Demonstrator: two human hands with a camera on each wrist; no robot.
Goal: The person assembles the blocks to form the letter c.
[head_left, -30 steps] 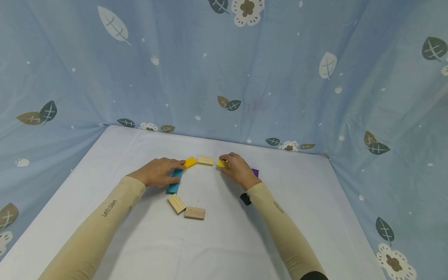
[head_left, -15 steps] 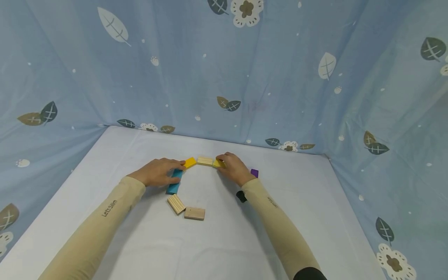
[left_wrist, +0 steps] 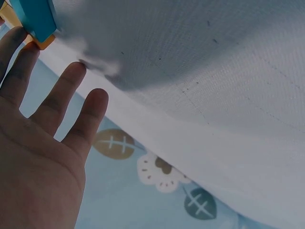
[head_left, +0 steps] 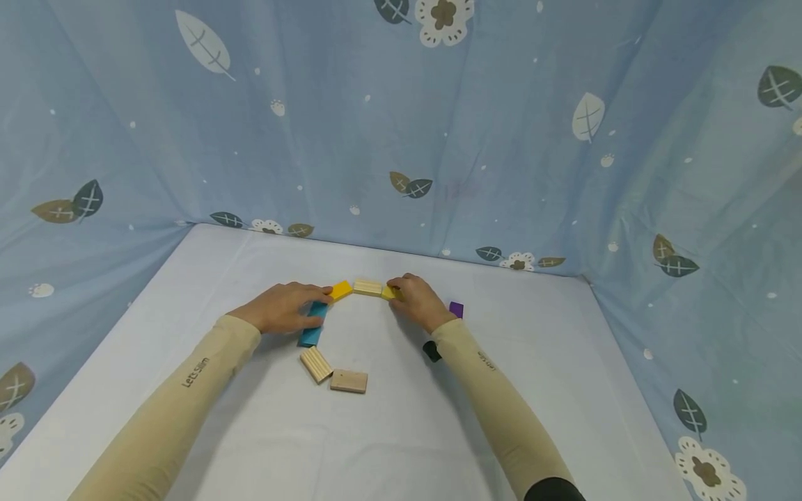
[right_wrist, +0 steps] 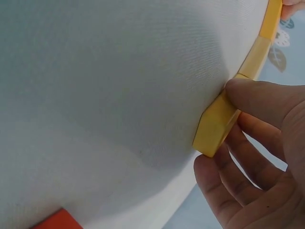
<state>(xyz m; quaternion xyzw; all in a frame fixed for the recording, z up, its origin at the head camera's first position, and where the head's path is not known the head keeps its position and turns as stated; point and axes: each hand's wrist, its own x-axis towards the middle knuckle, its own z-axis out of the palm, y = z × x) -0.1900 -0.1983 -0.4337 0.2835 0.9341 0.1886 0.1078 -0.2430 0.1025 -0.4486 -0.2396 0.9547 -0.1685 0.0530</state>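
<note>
My left hand (head_left: 285,308) lies over the blue block (head_left: 310,335), thumb across it and fingertips at the orange-yellow block (head_left: 340,291). In the left wrist view its fingers extend fairly straight, with the blue block (left_wrist: 35,19) at their tips and the thumb hidden. With thumb and fingers my right hand (head_left: 421,303) pinches a yellow block (right_wrist: 214,121), one end set against the pale wooden block (right_wrist: 255,58). That pale block (head_left: 367,288) lies between the orange-yellow and yellow blocks, forming a curved row with them.
A ridged wooden block (head_left: 316,365) and a plain wooden block (head_left: 348,381) continue the curve toward the front. A purple block (head_left: 457,309) sits beyond the right wrist. The right wrist view shows part of a red block (right_wrist: 58,220). Patterned blue cloth (head_left: 351,139) borders the white table.
My right hand has moved slightly left, bringing the yellow block from a small gap up against the pale wooden block; over the last half second it stays there. The left hand has kept still.
</note>
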